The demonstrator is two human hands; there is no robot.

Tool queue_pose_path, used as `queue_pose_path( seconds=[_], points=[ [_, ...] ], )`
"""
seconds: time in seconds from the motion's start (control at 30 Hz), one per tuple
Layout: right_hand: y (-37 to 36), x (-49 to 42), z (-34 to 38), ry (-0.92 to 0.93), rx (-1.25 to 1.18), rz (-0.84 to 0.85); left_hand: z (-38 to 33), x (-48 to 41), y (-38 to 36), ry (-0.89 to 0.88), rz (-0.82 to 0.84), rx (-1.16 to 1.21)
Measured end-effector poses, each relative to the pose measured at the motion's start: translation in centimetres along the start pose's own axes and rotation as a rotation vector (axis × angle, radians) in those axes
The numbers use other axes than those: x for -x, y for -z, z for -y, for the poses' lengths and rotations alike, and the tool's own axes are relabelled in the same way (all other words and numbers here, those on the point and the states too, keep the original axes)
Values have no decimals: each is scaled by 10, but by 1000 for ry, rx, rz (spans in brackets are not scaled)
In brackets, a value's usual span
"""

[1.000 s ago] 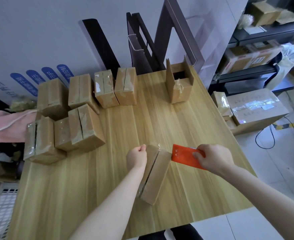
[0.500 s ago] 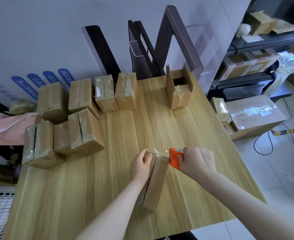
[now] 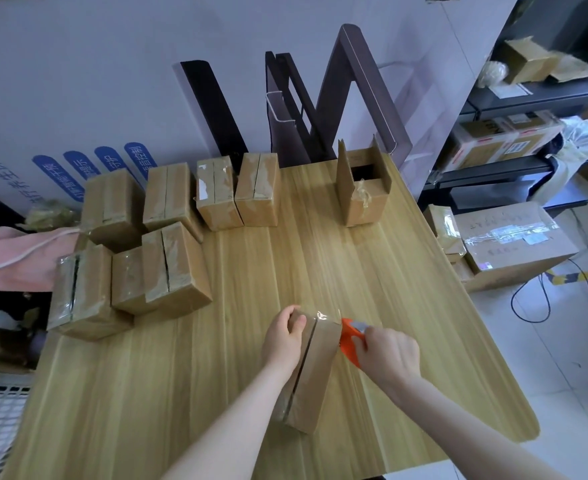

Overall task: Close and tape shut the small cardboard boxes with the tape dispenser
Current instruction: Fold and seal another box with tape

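Wood-grain tabletop (image 3: pixel 372 271) against a white wall, with taped boxes (image 3: pixel 176 268) bunched around 10 o'clock and an open box (image 3: pixel 363 192) at 1. The small box (image 3: pixel 315 368) lies near 6. The left hand (image 3: pixel 284 337) grips its far end, and the right hand (image 3: pixel 388 351) holds the orange tape dispenser (image 3: pixel 349 337) against its right edge.

A packing or storage room: taped cartons (image 3: pixel 168 268) on a wooden table (image 3: pixel 355 271), parcel-laden shelves (image 3: pixel 528 98).

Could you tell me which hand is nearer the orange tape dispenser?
Right. The right hand grips the tape dispenser; the left hand holds the opposite side of the box.
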State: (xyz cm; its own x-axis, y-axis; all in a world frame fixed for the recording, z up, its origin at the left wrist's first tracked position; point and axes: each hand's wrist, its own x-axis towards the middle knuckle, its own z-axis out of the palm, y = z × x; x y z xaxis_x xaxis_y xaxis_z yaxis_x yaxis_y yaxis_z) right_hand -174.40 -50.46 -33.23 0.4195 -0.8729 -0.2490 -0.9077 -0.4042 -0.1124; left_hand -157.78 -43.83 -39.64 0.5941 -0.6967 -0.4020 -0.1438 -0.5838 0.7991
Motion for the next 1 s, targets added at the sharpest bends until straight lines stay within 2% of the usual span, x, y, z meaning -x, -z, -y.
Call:
queue_pose_path(
  seconds=[0.07, 0.2, 0.3, 0.43, 0.53, 0.6, 0.7, 0.77, 0.9, 1.0],
  points=[
    [6, -5, -9, -52, 10, -13, -1, 0, -2, 39, -53, 67],
    [20, -15, -30, -138, -75, -125, -5, 6, -6, 200, -275, 277],
    [32, -22, -36, -223, -257, -237, -2, 13, -10, 281, -346, 228],
    [43, -24, -24, -223, -582, -376, -6, 23, -10, 265, -311, 114],
    [35, -27, -12, -214, -746, -278, -7, 21, -7, 266, -275, 70],
    [28, -31, -9, -260, -786, -216, -7, 16, -2, 225, -301, 37],
    [25, -36, -9, -271, -778, -199, -11, 2, 9, -6, -368, -108],
    [25, -37, -10, -267, -780, -211, -18, -12, 13, -129, -331, -222],
    [26, -39, -11, -284, -788, -209, -26, -40, 7, -137, -193, -353],
    [26, -41, -12, -282, -796, -211, -25, -49, -1, -84, -165, -222]
  ],
)
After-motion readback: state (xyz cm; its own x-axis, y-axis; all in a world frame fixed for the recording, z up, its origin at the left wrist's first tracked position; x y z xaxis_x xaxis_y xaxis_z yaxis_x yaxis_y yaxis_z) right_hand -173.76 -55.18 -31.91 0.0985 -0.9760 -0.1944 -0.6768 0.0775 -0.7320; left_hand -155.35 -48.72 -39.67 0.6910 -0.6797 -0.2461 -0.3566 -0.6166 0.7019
